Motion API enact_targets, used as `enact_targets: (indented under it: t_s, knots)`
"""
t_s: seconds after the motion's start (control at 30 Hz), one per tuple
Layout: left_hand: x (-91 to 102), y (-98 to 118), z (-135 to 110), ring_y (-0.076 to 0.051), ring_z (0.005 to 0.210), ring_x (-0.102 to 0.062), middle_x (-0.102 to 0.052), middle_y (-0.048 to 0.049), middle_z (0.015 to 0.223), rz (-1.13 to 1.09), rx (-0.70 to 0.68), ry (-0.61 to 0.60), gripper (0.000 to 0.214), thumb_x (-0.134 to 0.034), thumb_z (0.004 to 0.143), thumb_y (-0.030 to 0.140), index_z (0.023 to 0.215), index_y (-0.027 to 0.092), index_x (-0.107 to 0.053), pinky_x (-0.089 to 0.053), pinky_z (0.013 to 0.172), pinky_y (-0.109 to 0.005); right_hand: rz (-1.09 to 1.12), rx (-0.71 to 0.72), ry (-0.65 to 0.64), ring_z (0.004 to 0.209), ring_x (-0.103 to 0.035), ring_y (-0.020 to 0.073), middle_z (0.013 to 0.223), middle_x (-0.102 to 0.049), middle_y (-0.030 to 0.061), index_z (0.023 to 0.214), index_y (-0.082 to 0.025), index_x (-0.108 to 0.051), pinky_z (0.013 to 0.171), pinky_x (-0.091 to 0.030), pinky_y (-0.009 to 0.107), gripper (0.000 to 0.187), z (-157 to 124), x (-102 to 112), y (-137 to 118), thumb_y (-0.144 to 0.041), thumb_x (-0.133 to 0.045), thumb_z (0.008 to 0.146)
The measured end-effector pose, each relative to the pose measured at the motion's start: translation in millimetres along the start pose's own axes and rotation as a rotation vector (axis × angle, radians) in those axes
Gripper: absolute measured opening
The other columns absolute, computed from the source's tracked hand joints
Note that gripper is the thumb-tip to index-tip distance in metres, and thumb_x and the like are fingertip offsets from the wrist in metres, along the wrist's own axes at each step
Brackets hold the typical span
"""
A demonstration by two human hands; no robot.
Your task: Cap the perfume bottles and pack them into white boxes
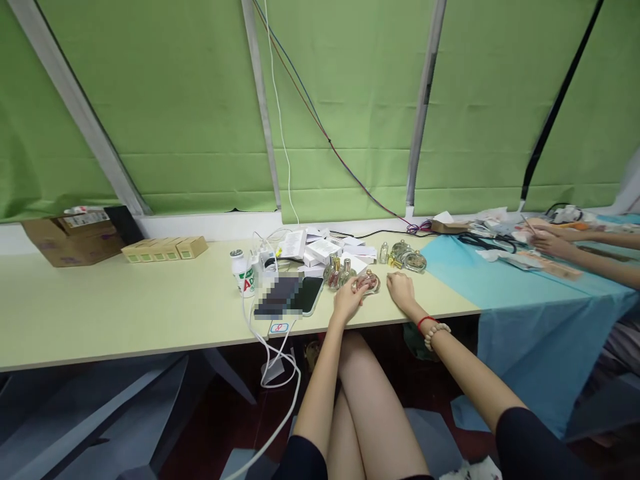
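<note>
My left hand rests on the pale table with its fingers closed round a small round glass perfume bottle. My right hand lies just right of that bottle, fingers curled loosely down on the tabletop, holding nothing I can make out. Its wrist bears a red string and a bead bracelet. Behind my hands stand several small glass bottles and, further right, another cluster of glass bottles. White cartons lie behind them.
A phone and a white drink bottle sit left of my hands, with white cables hanging off the edge. Cardboard boxes stand at far left. Another person's hands work over a blue cloth at right.
</note>
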State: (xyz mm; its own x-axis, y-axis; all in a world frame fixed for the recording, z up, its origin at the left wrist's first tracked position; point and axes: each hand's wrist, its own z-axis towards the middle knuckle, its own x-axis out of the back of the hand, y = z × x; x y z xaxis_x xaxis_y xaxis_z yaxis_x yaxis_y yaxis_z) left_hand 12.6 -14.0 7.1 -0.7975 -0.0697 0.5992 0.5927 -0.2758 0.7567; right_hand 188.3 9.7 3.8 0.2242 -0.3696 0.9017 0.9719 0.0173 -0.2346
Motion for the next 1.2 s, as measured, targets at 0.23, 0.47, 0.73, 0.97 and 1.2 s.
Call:
enact_targets:
  t_s: [0.23, 0.47, 0.73, 0.97, 1.2]
  knots:
    - [0.6, 0.7, 2.0, -0.018, 0.075, -0.065, -0.064, 0.0020, 0.056, 0.006, 0.012, -0.012, 0.043, -0.050, 0.082, 0.048, 0.115, 0.022, -0.059, -0.040, 0.065, -0.025, 0.137, 0.117, 0.035, 0.097, -0.058, 0.0210, 0.100, -0.067, 0.0127, 0.099, -0.015, -0.068, 0.083, -0.039, 0.028, 0.031, -1.0, -5.6, 0.9, -0.021, -0.038, 0.091]
    - [-0.6, -1.2, 4.2, -0.017, 0.076, -0.065, -0.064, 0.0020, 0.059, -0.003, 0.028, -0.007, 0.048, -0.049, 0.084, 0.047, 0.124, 0.023, -0.056, -0.040, 0.068, -0.025, 0.870, -0.161, 0.370, 0.101, -0.057, 0.0190, 0.112, -0.063, 0.0152, 0.110, -0.009, -0.060, 0.087, -0.044, 0.030, 0.041, -2.3, -14.6, -22.3, -0.033, -0.033, 0.091]
    - [-1.6, -1.6, 2.9, -0.016, 0.073, -0.064, -0.062, 0.0026, 0.056, -0.045, 0.034, -0.009, 0.048, -0.050, 0.084, 0.044, 0.126, 0.022, -0.055, -0.040, 0.068, -0.025, 0.844, 0.134, 0.586, 0.088, -0.058, 0.0176, 0.096, -0.066, 0.0089, 0.098, -0.017, -0.067, 0.080, -0.047, 0.030, 0.031, -18.8, -3.5, -46.4, -0.038, -0.046, 0.089]
    - [-3.6, -8.5, 3.9, -0.014, 0.063, -0.061, -0.060, 0.0036, 0.055, -0.128, 0.008, -0.028, 0.048, -0.052, 0.083, 0.041, 0.126, 0.021, -0.055, -0.041, 0.065, -0.024, 0.787, 0.295, 0.683, 0.090, -0.060, 0.0200, 0.092, -0.069, 0.0062, 0.094, -0.022, -0.071, 0.079, -0.050, 0.035, 0.023, -14.2, -11.9, -45.1, -0.035, -0.053, 0.087]
    - [-2.8, -7.4, 2.0, -0.014, 0.062, -0.060, -0.059, 0.0043, 0.053, -0.109, -0.003, -0.024, 0.048, -0.051, 0.083, 0.043, 0.126, 0.021, -0.055, -0.040, 0.064, -0.024, 0.807, 0.235, 0.665, 0.081, -0.058, 0.0193, 0.090, -0.069, 0.0066, 0.093, -0.020, -0.071, 0.071, -0.050, 0.033, 0.023, -14.7, -11.4, -44.6, -0.036, -0.056, 0.085]
